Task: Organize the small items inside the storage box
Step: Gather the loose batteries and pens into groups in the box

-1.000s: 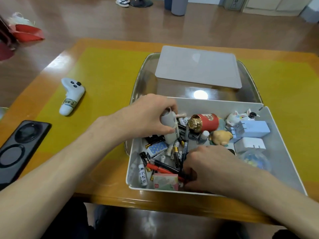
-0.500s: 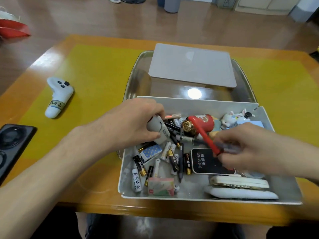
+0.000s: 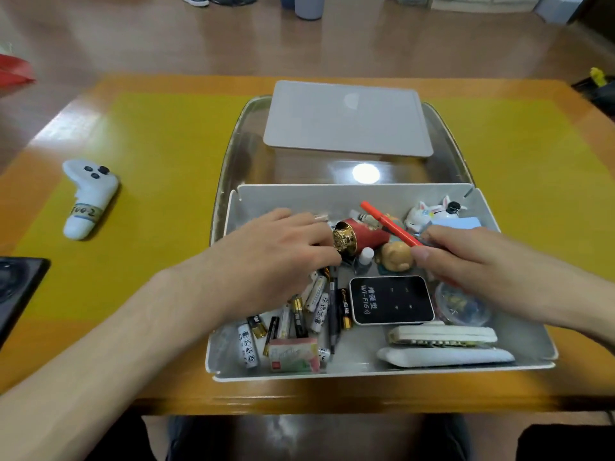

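A white storage box (image 3: 519,357) sits at the table's near edge, full of small items. My right hand (image 3: 466,261) pinches a red pen (image 3: 389,222) that slants up toward the box's back wall. My left hand (image 3: 276,254) lies palm down over the left middle of the box beside a red canister with a gold cap (image 3: 357,239); what it holds is hidden. Several batteries (image 3: 316,301) lie loose below it. A black Wi-Fi device (image 3: 391,299), a tan figurine (image 3: 397,257), a white cat figurine (image 3: 429,212) and two white bars (image 3: 442,356) also lie inside.
The box stands on a clear tray (image 3: 233,161) with a flat white lid (image 3: 346,119) at its back. A white game controller (image 3: 88,197) lies on the yellow mat at left, and a black device (image 3: 16,291) at the far left edge.
My right hand rose from the box's front with the red pen and carried it to the right back. My left hand lowered onto the items; the white object it held is no longer visible.
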Tool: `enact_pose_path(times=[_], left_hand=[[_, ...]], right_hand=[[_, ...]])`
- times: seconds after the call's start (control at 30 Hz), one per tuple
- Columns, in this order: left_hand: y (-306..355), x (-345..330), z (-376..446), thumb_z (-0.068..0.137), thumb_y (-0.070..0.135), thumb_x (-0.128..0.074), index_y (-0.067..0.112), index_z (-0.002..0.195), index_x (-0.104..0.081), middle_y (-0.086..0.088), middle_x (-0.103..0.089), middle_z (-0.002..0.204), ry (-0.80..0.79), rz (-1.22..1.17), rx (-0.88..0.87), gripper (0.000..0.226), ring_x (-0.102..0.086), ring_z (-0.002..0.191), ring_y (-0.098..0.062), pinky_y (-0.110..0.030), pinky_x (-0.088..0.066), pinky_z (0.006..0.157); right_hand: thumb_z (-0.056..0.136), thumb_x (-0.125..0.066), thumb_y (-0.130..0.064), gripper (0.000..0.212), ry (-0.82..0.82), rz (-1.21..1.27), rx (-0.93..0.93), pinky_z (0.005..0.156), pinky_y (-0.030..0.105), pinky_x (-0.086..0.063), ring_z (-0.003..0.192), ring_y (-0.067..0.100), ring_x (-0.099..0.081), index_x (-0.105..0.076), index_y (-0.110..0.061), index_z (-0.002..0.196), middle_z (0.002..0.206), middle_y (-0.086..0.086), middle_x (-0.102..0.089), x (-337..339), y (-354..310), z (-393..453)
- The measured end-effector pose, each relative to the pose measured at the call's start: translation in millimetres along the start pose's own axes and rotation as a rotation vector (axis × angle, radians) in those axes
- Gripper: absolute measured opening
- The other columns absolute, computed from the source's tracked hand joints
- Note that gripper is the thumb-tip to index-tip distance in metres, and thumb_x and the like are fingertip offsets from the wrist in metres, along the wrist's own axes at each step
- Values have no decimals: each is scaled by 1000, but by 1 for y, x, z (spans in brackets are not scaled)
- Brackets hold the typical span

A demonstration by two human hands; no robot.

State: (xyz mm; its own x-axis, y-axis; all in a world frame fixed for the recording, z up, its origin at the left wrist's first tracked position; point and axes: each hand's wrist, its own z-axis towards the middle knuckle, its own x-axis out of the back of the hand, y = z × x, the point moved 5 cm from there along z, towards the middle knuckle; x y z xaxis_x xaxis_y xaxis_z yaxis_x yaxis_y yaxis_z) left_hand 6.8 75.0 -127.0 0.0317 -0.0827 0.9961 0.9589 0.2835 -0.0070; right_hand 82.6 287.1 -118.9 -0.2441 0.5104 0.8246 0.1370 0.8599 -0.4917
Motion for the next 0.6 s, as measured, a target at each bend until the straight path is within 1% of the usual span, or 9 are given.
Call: enact_pose_path(times=[0.07,0.13,0.2,0.27,0.37,0.43,0.47,0.53,0.6], left_hand=[[10,-6,4,82,10,-74,26,120,-65,6,-63,115,-15,-32,-56,41,-56,107,-17,-36,-51,90],[18,-16,8,85,7,-71,27,125,-63,7,-59,122,-79,-26,-90,46,-51,114,-15,-37,-50,92],[22,-24,13,86,7,-69,28,128,-60,7,-56,128,-130,-6,-122,48,-45,119,-16,-37,-48,95],[25,-26,17,85,9,-71,29,125,-62,7,-57,127,-138,-6,-138,45,-43,119,-16,-37,-48,94],[29,-24,24,83,12,-75,28,114,-67,6,-61,119,-118,11,-170,36,-47,112,-16,-35,-48,91],[30,-24,27,86,14,-73,29,111,-68,7,-62,115,-111,35,-186,29,-48,107,-16,-33,-44,90],[30,-23,28,88,14,-70,28,111,-69,7,-62,113,-117,46,-190,27,-48,105,-16,-32,-43,91],[25,-17,27,90,10,-66,27,111,-71,7,-62,109,-104,48,-178,27,-49,102,-16,-34,-46,90],[15,-3,22,88,7,-68,25,109,-73,6,-63,102,-54,15,-114,28,-55,97,-16,-36,-53,81]], right_hand=[[94,-38,-59,34,10,-2,1,54,33,-37,54,10,-45,-47,-29,81,64,-11,-56,-2,0,0],[93,-38,-57,35,28,-10,0,56,40,-40,55,13,-46,-46,-25,83,63,-5,-55,-4,0,-1],[96,-41,-50,24,33,-14,-6,57,41,-40,56,15,-48,-43,-29,84,64,-5,-56,-7,2,-2],[99,-45,-42,19,42,-15,-17,55,37,-38,57,14,-48,-40,-34,82,63,-5,-55,-10,4,-2],[97,-47,-43,24,69,-21,-53,54,37,-34,58,16,-47,-36,-34,77,61,-3,-50,-13,9,-1],[94,-43,-50,22,59,-37,-64,56,38,-37,61,16,-49,-36,-36,78,62,-2,-51,-17,11,0],[90,-39,-59,24,59,-46,-60,57,38,-40,61,14,-50,-36,-38,79,62,-2,-53,-18,11,1],[81,-26,-83,43,77,-92,-38,54,36,-42,57,8,-54,-37,-42,79,63,-3,-58,-20,10,1],[71,-16,-96,58,109,-133,-7,49,34,-39,54,7,-55,-39,-44,79,66,-10,-60,-19,7,2]])
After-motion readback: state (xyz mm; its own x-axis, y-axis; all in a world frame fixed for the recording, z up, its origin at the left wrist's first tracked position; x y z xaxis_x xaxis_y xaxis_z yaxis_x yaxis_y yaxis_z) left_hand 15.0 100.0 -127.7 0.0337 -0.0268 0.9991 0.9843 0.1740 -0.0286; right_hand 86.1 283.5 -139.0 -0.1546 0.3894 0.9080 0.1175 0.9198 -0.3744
